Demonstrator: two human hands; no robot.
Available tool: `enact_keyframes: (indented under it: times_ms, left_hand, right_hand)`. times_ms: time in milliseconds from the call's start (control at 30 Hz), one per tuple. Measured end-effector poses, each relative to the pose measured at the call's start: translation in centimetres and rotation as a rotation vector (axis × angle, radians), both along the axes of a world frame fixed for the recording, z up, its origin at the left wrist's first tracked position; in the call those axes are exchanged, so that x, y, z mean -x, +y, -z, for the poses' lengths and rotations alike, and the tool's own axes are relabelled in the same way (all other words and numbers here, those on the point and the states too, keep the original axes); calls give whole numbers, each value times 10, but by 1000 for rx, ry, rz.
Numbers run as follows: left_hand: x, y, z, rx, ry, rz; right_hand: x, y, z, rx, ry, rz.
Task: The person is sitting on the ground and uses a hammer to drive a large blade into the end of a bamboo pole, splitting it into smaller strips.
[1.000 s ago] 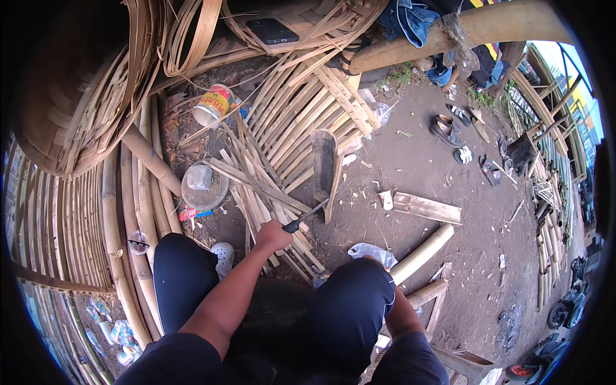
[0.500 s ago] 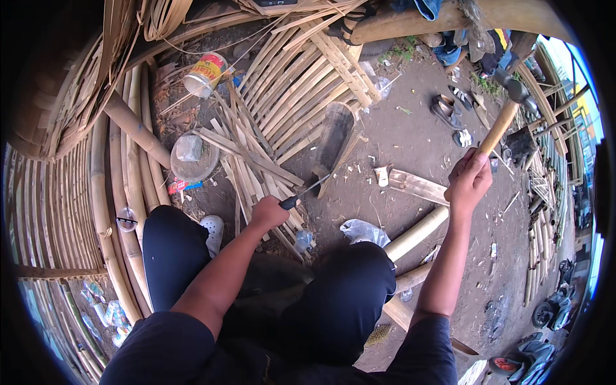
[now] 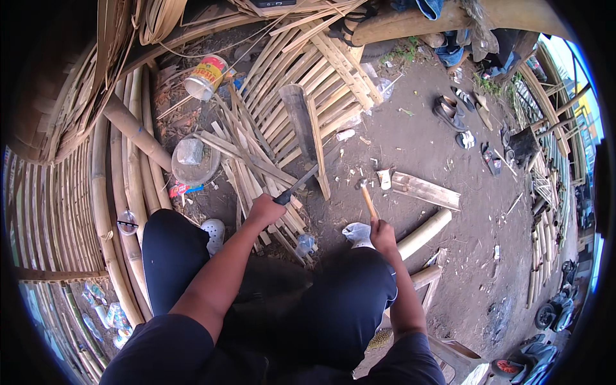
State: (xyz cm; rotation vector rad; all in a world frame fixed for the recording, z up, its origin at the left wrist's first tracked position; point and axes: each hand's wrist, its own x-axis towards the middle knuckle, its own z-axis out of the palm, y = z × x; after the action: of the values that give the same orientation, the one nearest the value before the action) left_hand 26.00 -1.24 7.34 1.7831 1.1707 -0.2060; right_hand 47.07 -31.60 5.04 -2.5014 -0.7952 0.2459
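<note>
My left hand (image 3: 266,210) is closed around the black handle of a knife (image 3: 300,184), its blade pointing away and to the right. The blade meets the near end of a split bamboo piece (image 3: 297,119), dark inside, and a narrow bamboo strip (image 3: 318,154) along its right side. Whether the edge sits inside the bamboo I cannot tell. Above my right knee, my right hand (image 3: 383,236) grips the wooden handle of a hammer (image 3: 369,202). The hammer's head is up and to the right of the knife, apart from it.
Loose bamboo strips (image 3: 247,160) lie left of the knife, with a slatted bamboo panel (image 3: 333,70) beyond. A round stone (image 3: 192,168) and a yellow-red bucket (image 3: 206,76) stand at left. A bamboo offcut (image 3: 427,189), a pole (image 3: 423,232) and sandals (image 3: 449,112) lie at right.
The hammer has come down from high at the right to near the knife. The split bamboo piece has shifted left and tilted, with a strip standing apart at its right. My left hand has barely moved.
</note>
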Motion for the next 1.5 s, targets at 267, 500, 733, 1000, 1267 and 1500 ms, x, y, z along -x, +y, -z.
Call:
enact_keyframes:
  times_ms: [267, 500, 733, 1000, 1267, 1500]
  left_hand:
    - [2, -16, -8, -114, 111, 146]
    - [-2, -23, -6, -144, 141, 183]
    - [7, -27, -2, -199, 236, 283]
    - [16, -31, 9, -204, 134, 256]
    - [-6, -41, 2, -196, 167, 300]
    - [9, -36, 18, -177, 113, 171]
  right_hand:
    - [-48, 35, -255, -1046, -308, 83]
    - [0, 58, -7, -389, -190, -20]
    - [-16, 55, -45, -145, -108, -23]
    - [-32, 43, -263, -995, -276, -71]
    - [15, 3, 43, -119, -196, -15]
    - [-1, 12, -6, -271, -70, 256]
